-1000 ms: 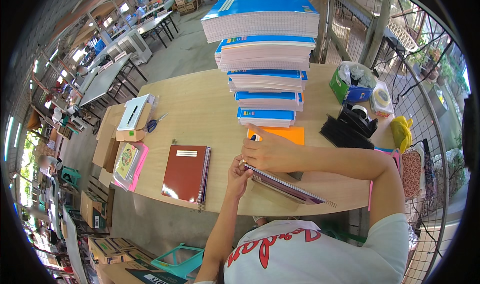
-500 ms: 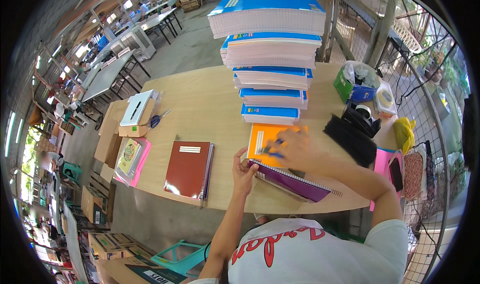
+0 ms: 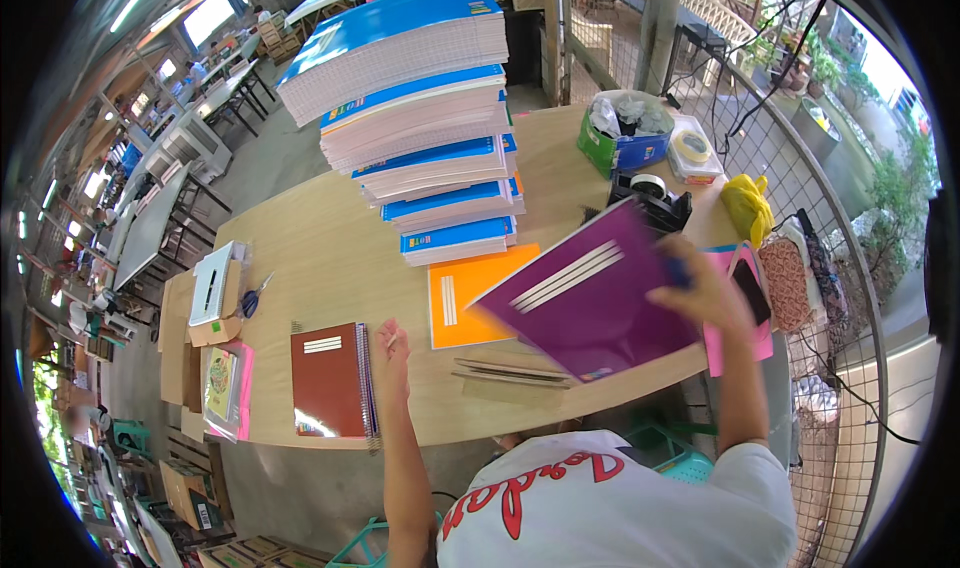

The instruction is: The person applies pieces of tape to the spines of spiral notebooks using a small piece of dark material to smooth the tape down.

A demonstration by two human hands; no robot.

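My right hand (image 3: pixel 695 288) is closed on a purple notebook (image 3: pixel 600 308), lifted and tilted over the right part of the table. Something dark blue, perhaps a tool handle, shows in the same hand; its kind is unclear. My left hand (image 3: pixel 394 343) is held up, fingers loosely bent, with nothing visible in it, just right of a brown spiral notebook (image 3: pixel 325 380) lying flat. An orange notebook cover (image 3: pixel 480 286) lies beyond, partly hidden by the purple one. Near the front edge lie thin strips (image 3: pixel 510 373).
Tall stacks of blue-covered notebooks (image 3: pixel 430 118) rise at the back. Scissors (image 3: pixel 255 296) and a cardboard box (image 3: pixel 180 340) are at left. On the right stand a tape dispenser (image 3: pixel 655 200), a green-blue container (image 3: pixel 625 153), a yellow bag (image 3: pixel 747 208) and a pink folder (image 3: pixel 715 353).
The purple notebook has risen from the table edge and swung right in my right hand, its cover now facing up. My left hand has let go of it and moved left. The view has shifted.
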